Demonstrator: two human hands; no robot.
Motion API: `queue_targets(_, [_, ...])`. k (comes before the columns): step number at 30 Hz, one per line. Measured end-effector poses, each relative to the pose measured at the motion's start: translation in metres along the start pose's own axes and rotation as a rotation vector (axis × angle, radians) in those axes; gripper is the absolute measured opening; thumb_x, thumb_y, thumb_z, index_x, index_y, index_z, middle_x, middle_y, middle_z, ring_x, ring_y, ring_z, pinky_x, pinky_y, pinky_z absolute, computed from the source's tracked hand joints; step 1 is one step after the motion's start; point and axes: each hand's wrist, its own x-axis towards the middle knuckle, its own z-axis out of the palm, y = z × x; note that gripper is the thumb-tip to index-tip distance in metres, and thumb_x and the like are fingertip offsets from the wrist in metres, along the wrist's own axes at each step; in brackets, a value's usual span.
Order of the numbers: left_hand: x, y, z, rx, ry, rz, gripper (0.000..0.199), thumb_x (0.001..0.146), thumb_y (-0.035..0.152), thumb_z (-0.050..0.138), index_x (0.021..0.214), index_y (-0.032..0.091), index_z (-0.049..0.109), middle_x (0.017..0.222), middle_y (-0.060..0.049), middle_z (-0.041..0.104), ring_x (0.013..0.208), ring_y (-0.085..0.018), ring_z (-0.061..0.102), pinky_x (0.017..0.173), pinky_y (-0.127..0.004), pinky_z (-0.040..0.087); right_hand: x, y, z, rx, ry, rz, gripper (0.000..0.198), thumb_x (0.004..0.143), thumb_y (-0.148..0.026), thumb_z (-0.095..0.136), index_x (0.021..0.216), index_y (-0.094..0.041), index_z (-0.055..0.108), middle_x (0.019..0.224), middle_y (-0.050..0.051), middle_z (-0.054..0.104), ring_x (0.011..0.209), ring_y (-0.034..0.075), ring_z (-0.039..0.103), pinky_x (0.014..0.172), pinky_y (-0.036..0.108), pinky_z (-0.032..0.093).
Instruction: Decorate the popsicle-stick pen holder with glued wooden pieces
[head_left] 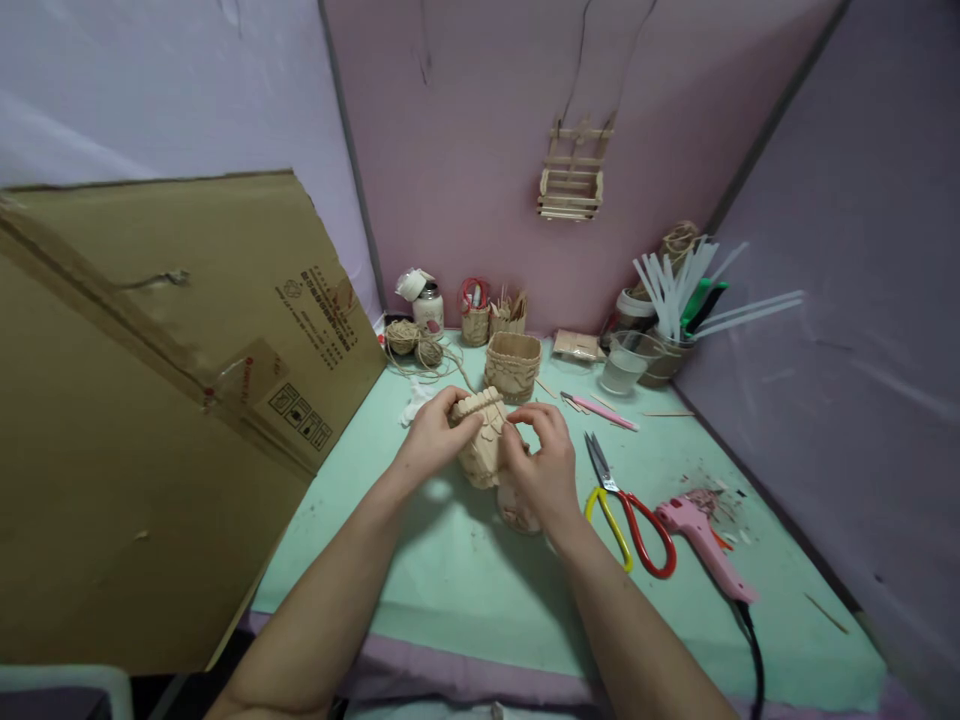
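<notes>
My left hand (435, 438) is closed round the side of a pale wooden craft-stick pot (480, 462), which is tilted, with a scalloped rim and small leaf-like pieces on its face. Against the pot's right side my right hand (546, 465) is pinched, thumb and forefinger together; what lies between those fingers is too small to make out. Below the right hand, a round pinkish object (517, 512) is partly covered, and the pot seems to rest on or against it. Just behind stands a second craft-stick pot (513, 365) with a twine-like band at its rim.
Scissors (611, 485) with yellow and red handles and a pink glue gun (705, 545) lie at right. A pink pen-like tool (600, 410) is farther back. Glue sticks (675, 285), a plastic cup (624, 368) and twine balls (403, 337) line the back. A cardboard box (187, 420) stands left.
</notes>
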Motion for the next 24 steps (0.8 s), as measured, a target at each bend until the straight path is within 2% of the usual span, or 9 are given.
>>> queue_targets(5, [-0.002,0.001,0.002,0.028,0.012,0.01,0.013,0.074,0.025,0.057,0.085,0.018,0.057,0.079,0.003,0.059,0.076,-0.014,0.054,0.07,-0.024,0.042,0.001,0.008,0.0,0.13,-0.066,0.199,0.009,0.079,-0.023,0.058,0.087,-0.021,0.06,0.094,0.004,0.059,0.092,0.02,0.056,0.084,0.037,0.046])
queue_targets(12, [-0.001,0.0,0.004,0.024,0.019,0.026,0.015,0.072,0.025,0.058,0.085,0.019,0.056,0.077,0.003,0.059,0.075,-0.014,0.054,0.068,-0.024,0.042,-0.002,0.012,0.003,0.249,-0.087,0.327,0.016,0.077,-0.028,0.06,0.091,-0.02,0.059,0.098,0.005,0.059,0.095,0.021,0.058,0.086,0.039,0.048])
queue_targets(18, [-0.003,0.002,0.005,0.033,0.037,0.042,0.012,0.071,0.022,0.057,0.083,0.019,0.056,0.076,0.004,0.058,0.073,-0.013,0.052,0.066,-0.022,0.04,-0.004,0.008,0.004,0.314,-0.101,0.374,0.019,0.076,-0.027,0.059,0.094,-0.02,0.058,0.099,0.006,0.061,0.097,0.022,0.058,0.087,0.04,0.049])
queue_targets(24, [-0.01,0.003,0.006,0.015,0.052,0.051,0.013,0.071,0.02,0.058,0.084,0.019,0.057,0.078,0.004,0.059,0.073,-0.012,0.052,0.067,-0.021,0.04,-0.008,0.002,0.005,0.277,-0.087,0.328,0.021,0.076,-0.026,0.06,0.095,-0.021,0.056,0.099,0.005,0.059,0.096,0.021,0.057,0.086,0.039,0.049])
